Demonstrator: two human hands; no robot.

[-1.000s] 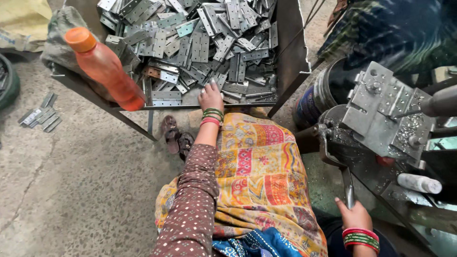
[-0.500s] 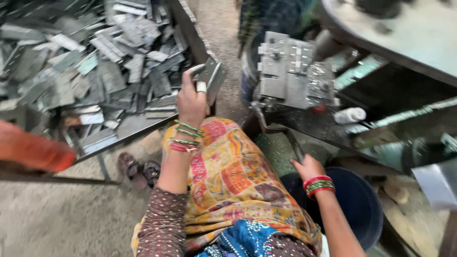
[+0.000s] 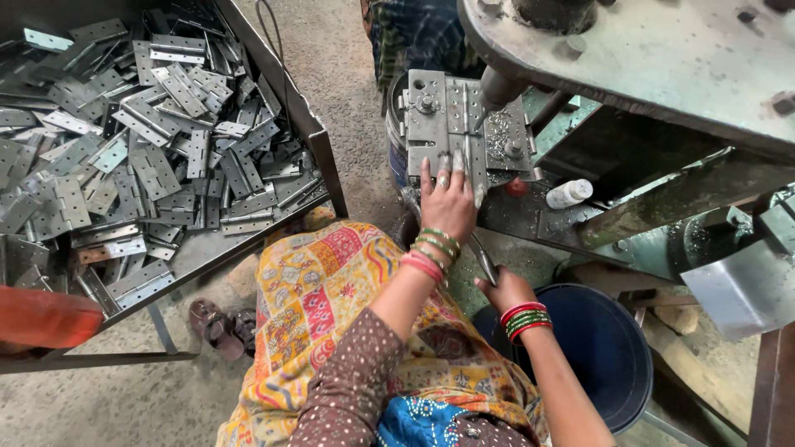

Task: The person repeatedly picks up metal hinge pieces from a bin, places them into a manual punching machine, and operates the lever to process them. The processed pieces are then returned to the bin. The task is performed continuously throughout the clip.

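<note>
A: Step?
B: Loading. Left hand [image 3: 448, 204] lies flat on the jig plate [image 3: 464, 124] under the press ram [image 3: 498, 86], fingers spread and pressing a hinge blank [image 3: 469, 162] against the near edge of the plate. No closed grip, just fingertips holding it down.
A: Right hand?
B: Right hand [image 3: 505, 290] sits near the lap, curled around a thin metal rod [image 3: 483, 260] that runs up toward the jig. Can't tell how tight.
A: Stock?
B: Tray [image 3: 319, 153] at left, piled with loose hinge plates [image 3: 157, 157], well apart from the press. Blue bucket [image 3: 613, 348] near right, under the machine table [image 3: 646, 58].
A: Next move needs?
B: My read: seat the blank square against the jig stops, then get the fingers out from under the ram. Pinch risk if not.
</note>
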